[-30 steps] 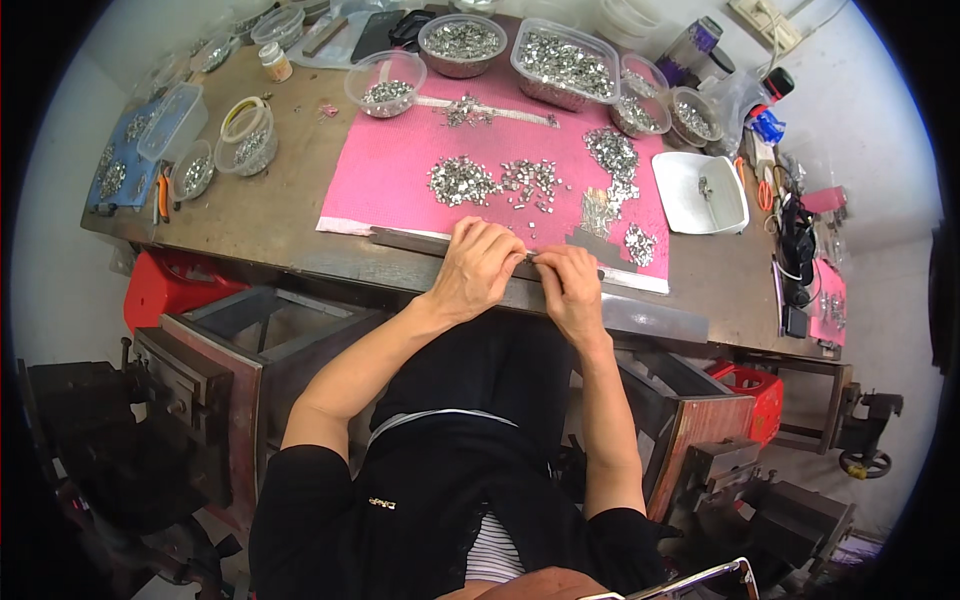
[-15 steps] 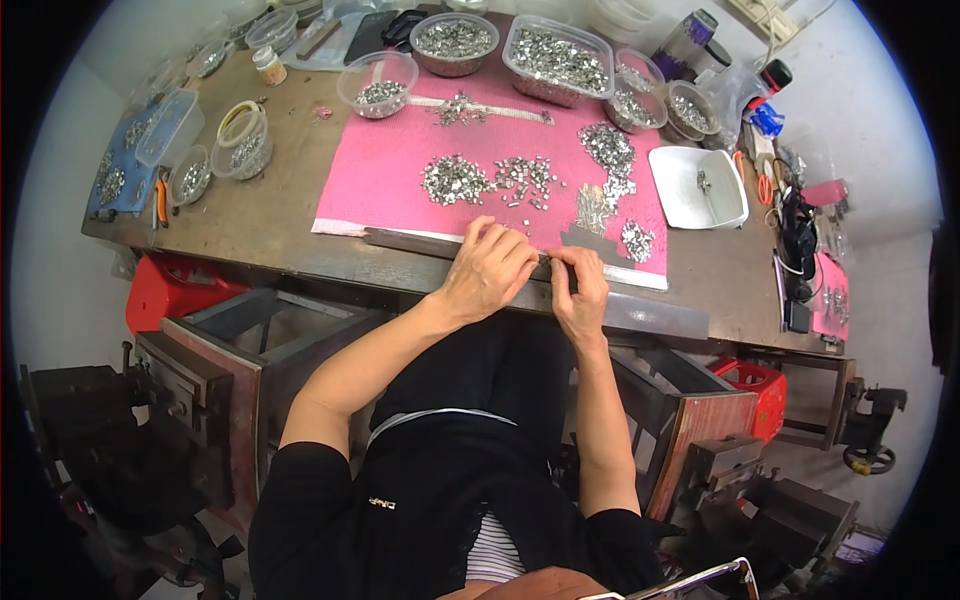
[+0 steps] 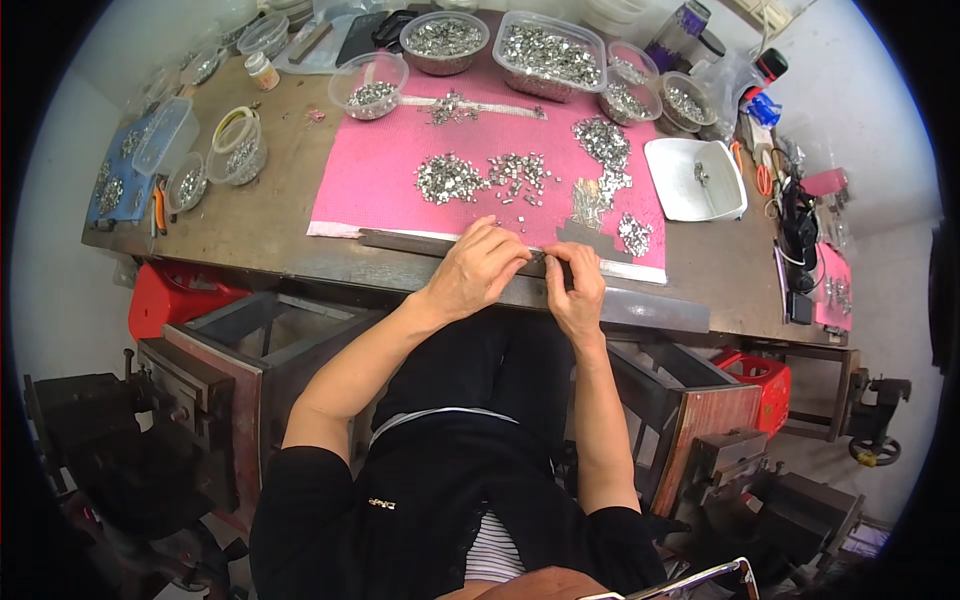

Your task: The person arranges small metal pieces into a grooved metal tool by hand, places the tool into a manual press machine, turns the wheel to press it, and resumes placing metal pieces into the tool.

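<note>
My left hand (image 3: 476, 268) is closed in a pinch over a long dark flat bar (image 3: 400, 242) at the front edge of the pink mat (image 3: 370, 175). Close by on the right, the thumb and fingers of my right hand (image 3: 577, 285) are also pinched together. The fingertips of both hands nearly meet, and whatever small piece they hold is too small to make out. Just beyond my hands lie piles of small silvery metal pieces (image 3: 448, 178) and looser pieces (image 3: 520, 178). Thin metal strips (image 3: 592, 203) and a grey flat plate (image 3: 588, 238) lie by my right hand.
Along the back stand a round tub (image 3: 445, 45) and a rectangular tub (image 3: 550, 58) of metal pieces. A white tray (image 3: 690, 185) sits right of the mat. Orange-handled pliers (image 3: 159, 207) lie at left. Below the table edge are vises (image 3: 185, 400) and red stools (image 3: 165, 300).
The whole view has shifted slightly. My hands stay pinched at the same place on the bar, with only small finger movement.
</note>
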Available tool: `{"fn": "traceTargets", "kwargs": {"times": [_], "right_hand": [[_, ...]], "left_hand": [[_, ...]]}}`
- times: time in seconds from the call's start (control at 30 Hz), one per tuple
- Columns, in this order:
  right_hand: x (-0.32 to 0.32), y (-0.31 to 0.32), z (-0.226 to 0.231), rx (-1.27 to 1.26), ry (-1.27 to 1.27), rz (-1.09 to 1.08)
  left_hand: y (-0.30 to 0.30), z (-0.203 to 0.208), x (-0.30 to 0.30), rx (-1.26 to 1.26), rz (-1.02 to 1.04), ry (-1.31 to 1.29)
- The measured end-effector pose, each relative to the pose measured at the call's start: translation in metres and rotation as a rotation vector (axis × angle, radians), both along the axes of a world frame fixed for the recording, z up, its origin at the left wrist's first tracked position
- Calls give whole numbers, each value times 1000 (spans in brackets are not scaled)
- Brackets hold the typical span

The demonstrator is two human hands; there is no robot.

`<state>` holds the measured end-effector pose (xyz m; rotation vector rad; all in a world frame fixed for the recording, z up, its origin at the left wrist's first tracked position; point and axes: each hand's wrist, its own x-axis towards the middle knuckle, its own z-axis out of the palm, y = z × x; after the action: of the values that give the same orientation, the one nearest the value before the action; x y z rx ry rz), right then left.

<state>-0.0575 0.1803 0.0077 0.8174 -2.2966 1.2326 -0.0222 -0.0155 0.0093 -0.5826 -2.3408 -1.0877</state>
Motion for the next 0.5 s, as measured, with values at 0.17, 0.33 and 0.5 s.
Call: {"fn": "traceTargets", "kwargs": {"times": [0.17,0.33,0.5], "right_hand": [[1,-1,2,-1,3,0],[1,-1,0,0,13,-2],[1,-1,2,1,12,0]], "left_hand": [[-2,1,3,-72,-28,46],[3,2,3,-137,29,99],[6,-2,-3,-89,70,135]]}}
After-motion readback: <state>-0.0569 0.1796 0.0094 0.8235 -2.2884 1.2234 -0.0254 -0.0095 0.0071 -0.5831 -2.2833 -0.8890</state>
